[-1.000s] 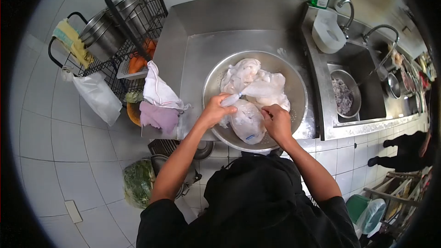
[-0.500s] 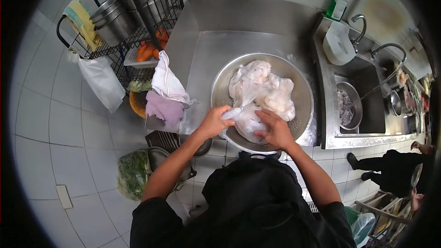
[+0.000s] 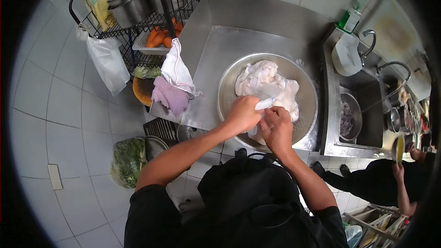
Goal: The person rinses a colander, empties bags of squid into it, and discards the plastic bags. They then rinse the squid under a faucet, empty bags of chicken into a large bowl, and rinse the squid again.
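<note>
A wide metal colander (image 3: 303, 76) sits at the front of the steel counter, with pale, whitish raw meat (image 3: 264, 78) in it. Over its near part, my left hand (image 3: 245, 114) is closed round the gathered top of a clear plastic bag (image 3: 264, 104), which sticks out past the fingers. My right hand (image 3: 277, 130) is right beside it, its fingers pinched together at the bag just under that gathered top. Both hands hide most of the bag's lower part.
Left stands a wire rack (image 3: 138, 24) with steel pots and carrots; a white cloth (image 3: 177, 68) and a purple cloth (image 3: 170, 96) hang by the counter edge. Right is a sink (image 3: 372, 121) holding a metal bowl (image 3: 353, 121). Another person (image 3: 376, 179) holds a pan at far right.
My left hand has come round the bag's gathered top, nearer my right hand. My right fingers, spread on the bag before, are now drawn together. The other person has moved closer.
</note>
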Demonstrator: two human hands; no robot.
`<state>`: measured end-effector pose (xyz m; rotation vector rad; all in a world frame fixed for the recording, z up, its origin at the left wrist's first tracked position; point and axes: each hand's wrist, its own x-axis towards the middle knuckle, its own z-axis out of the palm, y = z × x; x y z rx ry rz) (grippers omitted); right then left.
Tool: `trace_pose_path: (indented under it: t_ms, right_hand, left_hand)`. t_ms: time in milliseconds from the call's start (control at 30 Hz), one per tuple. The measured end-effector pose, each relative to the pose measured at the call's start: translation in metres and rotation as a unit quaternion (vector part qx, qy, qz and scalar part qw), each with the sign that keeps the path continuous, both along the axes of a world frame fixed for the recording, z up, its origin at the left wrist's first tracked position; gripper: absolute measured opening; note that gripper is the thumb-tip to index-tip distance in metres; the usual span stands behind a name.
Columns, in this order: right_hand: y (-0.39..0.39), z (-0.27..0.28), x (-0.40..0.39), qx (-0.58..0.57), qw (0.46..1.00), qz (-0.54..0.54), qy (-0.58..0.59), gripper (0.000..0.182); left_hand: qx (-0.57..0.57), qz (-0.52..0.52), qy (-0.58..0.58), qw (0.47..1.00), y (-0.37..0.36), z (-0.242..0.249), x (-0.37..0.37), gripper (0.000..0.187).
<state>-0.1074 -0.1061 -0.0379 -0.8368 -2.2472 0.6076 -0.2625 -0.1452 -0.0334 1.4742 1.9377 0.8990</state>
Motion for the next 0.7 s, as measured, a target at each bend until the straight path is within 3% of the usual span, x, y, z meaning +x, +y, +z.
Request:
trace_pose_path:
  t_ms: [100, 267, 333, 467, 500, 633, 700]
  right_hand:
    - [0.013, 0.001, -0.006, -0.026, 0.997, -0.054, 0.05, 0.011]
    - [0.039, -0.013, -0.005, -0.055, 0.995, -0.08, 0.012, 0.01]
    - [0.045, -0.013, -0.003, -0.076, 0.995, -0.066, -0.007, 0.011]
    - [0.062, -0.022, 0.001, -0.252, 0.967, -0.024, 0.014, 0.015]
    - [0.066, -0.028, 0.001, -0.286, 0.958, -0.018, 0.023, 0.015]
    - [0.071, -0.032, 0.005, -0.385, 0.921, 0.009, 0.061, 0.017]
    - [0.062, -0.023, 0.01, -0.338, 0.941, 0.003, -0.01, 0.017]
  left_hand:
    - [-0.027, -0.012, 0.013, 0.999, 0.028, 0.018, 0.006, 0.022]
    - [-0.064, -0.032, 0.035, 0.997, 0.054, 0.009, 0.01, 0.024]
    - [-0.011, -0.083, 0.039, 0.996, 0.058, -0.001, -0.001, 0.027]
    - [0.082, -0.179, -0.062, 0.978, 0.056, -0.031, -0.032, 0.033]
    - [0.017, -0.183, -0.061, 0.981, 0.056, -0.038, -0.033, 0.03]
    - [0.182, -0.092, -0.036, 0.978, 0.04, -0.043, -0.012, 0.016]
    - [0.171, -0.043, -0.041, 0.983, 0.037, -0.047, -0.006, 0.015]
